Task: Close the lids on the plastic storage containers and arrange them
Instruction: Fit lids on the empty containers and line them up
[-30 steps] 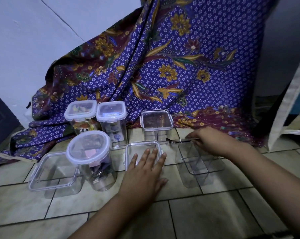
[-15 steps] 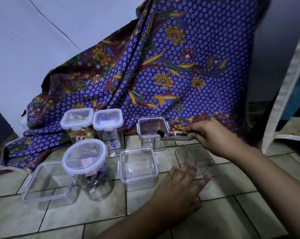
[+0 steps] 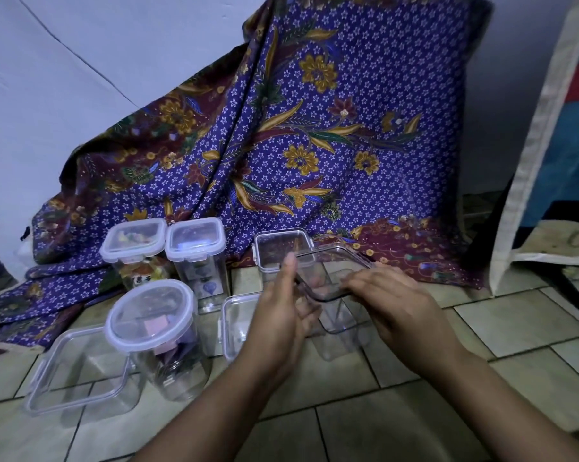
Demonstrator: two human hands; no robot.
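At centre frame, we hold a clear lid (image 3: 331,271) tilted above an open container (image 3: 339,323) on the tiled floor (image 3: 481,331).

Our left hand (image 3: 281,323) steadies one edge with its fingers loosely spread; our right hand (image 3: 394,301) pinches the near rim. We judge lid-fitting is in hand: next, level it and press down. Five other containers stand at lower left, before a patterned cloth (image 3: 298,135) against the wall.

Only two bare forearms and the hands are visible. The left hand (image 3: 281,315) and the right hand (image 3: 394,305) have no gloves, no rings and no watch. No sleeve reaches the wrists. The nail on the left thumb is short and plain.
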